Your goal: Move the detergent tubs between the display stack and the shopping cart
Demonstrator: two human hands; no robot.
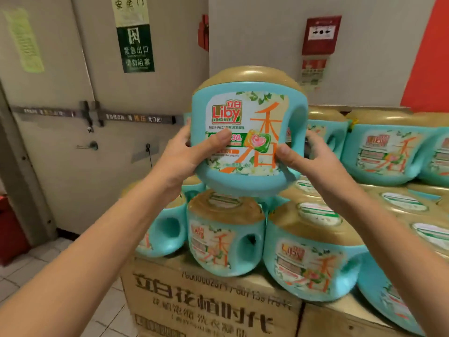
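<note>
I hold one teal detergent tub with a gold lid up in the air, just above the display stack. My left hand grips its left side with the thumb across the label. My right hand grips its right side below the handle hole, thumb on the label. The stack below holds several identical teal tubs with gold lids, in two levels, resting on cardboard cartons. No shopping cart is in view.
A grey emergency exit door with a push bar and a green sign stands to the left. A fire alarm box hangs on the white wall behind. Tiled floor lies at the lower left, with a red object at the left edge.
</note>
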